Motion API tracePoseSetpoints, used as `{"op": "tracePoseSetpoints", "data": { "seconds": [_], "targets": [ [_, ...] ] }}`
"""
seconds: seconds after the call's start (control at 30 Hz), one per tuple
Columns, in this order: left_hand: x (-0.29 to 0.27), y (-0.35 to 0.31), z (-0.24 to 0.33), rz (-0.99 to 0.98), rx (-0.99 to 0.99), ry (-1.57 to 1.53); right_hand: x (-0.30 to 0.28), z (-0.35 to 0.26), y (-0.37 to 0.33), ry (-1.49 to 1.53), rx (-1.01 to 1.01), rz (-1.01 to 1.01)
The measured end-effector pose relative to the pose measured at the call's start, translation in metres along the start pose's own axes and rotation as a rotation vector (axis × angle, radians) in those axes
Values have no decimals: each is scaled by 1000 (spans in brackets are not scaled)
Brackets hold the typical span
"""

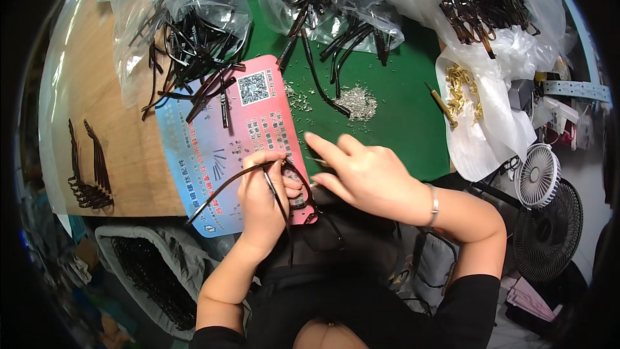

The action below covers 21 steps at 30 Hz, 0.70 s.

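The worktop [132,148] is surfaced in pale wood toward its left edge and in green [420,103] toward its right. Beyond the near right corner, a small white fan [538,176] is set just beside a larger black fan [549,232]. Below the near left edge, a grey cloth-lined container [174,245] is placed. The worktop is brightly lit; the space underneath is shadowed.

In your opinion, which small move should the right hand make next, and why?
Perhaps the right hand should reach toward the pile of small metal pieces and pick one: the pile lies just beyond its fingers, and the left hand is holding the glasses.
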<state>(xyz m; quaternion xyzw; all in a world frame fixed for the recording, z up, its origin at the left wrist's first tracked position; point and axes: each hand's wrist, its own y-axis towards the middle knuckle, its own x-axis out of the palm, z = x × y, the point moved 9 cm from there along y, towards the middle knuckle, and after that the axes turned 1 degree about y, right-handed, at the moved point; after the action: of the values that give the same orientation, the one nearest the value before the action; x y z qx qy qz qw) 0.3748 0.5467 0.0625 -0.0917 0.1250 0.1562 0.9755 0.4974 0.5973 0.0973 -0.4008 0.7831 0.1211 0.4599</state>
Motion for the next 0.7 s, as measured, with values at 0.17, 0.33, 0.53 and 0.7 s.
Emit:
{"op": "tracePoseSetpoints", "data": {
  "seconds": [0.17, 0.33, 0.53, 0.7],
  "targets": [
    [5, -1, 9, -30, 130, 137, 7, -2, -6, -192, -24, 16],
    [5, 0, 9, -64, 253, 227, -4, 19, -20, 115, 114, -7],
    [9, -5, 16, -167, 392, 308, -10, 12, -23, -41, -32, 63],
    [10, -7, 14, -128, 341, 362, 1, 5, -23, -231, -66, 172]
  ]
}}
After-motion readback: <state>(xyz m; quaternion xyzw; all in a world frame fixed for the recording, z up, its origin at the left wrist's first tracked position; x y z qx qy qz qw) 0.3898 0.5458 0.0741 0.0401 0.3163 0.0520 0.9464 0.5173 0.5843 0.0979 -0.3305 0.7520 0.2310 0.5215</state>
